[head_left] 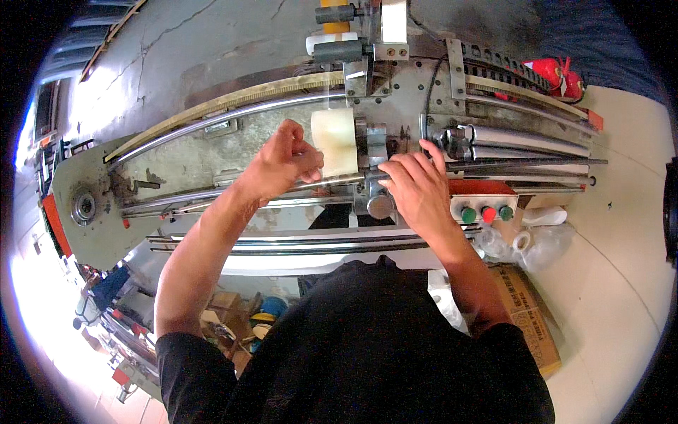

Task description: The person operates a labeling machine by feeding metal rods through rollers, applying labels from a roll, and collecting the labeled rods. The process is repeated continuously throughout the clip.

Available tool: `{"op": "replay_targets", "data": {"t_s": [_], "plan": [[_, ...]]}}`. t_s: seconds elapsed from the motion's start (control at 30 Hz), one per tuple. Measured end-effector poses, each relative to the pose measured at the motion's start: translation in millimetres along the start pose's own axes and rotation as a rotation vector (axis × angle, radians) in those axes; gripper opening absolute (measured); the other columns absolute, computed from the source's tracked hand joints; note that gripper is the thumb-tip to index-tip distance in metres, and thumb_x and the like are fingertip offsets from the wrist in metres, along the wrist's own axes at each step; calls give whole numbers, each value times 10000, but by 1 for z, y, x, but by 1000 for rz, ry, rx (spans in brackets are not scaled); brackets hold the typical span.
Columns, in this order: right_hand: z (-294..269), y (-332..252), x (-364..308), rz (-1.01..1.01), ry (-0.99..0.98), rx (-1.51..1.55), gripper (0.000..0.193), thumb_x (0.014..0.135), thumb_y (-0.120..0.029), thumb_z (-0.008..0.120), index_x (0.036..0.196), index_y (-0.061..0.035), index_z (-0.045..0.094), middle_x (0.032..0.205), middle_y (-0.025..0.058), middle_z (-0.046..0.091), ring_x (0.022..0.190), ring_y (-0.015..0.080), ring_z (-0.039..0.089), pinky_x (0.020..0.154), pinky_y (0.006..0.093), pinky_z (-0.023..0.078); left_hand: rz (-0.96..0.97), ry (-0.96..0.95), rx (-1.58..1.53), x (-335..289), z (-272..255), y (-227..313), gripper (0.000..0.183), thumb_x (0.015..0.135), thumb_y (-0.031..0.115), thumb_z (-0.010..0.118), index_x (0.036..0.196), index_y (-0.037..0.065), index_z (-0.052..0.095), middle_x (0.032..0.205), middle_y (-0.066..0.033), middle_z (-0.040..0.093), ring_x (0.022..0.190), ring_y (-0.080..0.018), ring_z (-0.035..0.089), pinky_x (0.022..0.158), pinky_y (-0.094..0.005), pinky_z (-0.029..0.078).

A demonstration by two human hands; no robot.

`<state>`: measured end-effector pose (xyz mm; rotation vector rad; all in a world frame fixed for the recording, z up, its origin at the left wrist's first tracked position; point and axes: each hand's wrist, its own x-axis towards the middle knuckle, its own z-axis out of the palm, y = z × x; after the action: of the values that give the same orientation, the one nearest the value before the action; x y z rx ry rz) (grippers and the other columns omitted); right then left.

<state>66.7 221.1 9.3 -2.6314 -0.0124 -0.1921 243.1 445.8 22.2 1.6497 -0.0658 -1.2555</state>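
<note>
My left hand is closed, its fingers curled and pressed together at the left edge of a short cream-coloured roll. What the fingertips hold, if anything, is hidden. My right hand lies with fingers apart over the metal clamp block at the right of the roll, its fingertips touching the block and one finger raised. The roll sits on the carriage of a long machine, beside a shiny metal collar. Polished steel rods run along the bed behind and below my hands.
A red-topped control box with green and red buttons stands right of my right hand. A grey end plate closes the machine's left end. Clear plastic bottles, a cardboard box and red fire extinguishers lie around it.
</note>
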Motion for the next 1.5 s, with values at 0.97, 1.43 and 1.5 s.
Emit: {"op": "replay_targets", "data": {"t_s": [0.97, 1.43, 1.5], "plan": [[-9, 3, 16, -9, 68, 51, 294, 773, -118, 797, 1049, -106, 695, 1010, 51, 679, 991, 253, 635, 1138, 484, 368, 551, 606, 1179, -36, 75, -22, 237, 890, 258, 758, 1102, 153, 738, 770, -40, 709, 662, -253, 693, 603, -386, 546], [-4, 4, 15, -17, 97, 41, 299, 750, -103, 802, 1026, -95, 688, 998, 49, 667, 986, 252, 628, 1116, 486, 389, 280, 49, 836, -11, 36, 16, 822, 861, 174, 758, 1517, 55, 277, 896, -185, 753, 872, -417, 721, 803, -488, 556], [-2, 5, 13, -23, 116, 35, 301, 738, -91, 803, 1012, -97, 677, 991, 44, 656, 984, 253, 623, 1113, 487, 392, 238, 32, 709, -14, 36, 21, 801, 866, 144, 748, 1513, 55, 284, 890, -183, 752, 867, -411, 722, 812, -483, 552]]}}
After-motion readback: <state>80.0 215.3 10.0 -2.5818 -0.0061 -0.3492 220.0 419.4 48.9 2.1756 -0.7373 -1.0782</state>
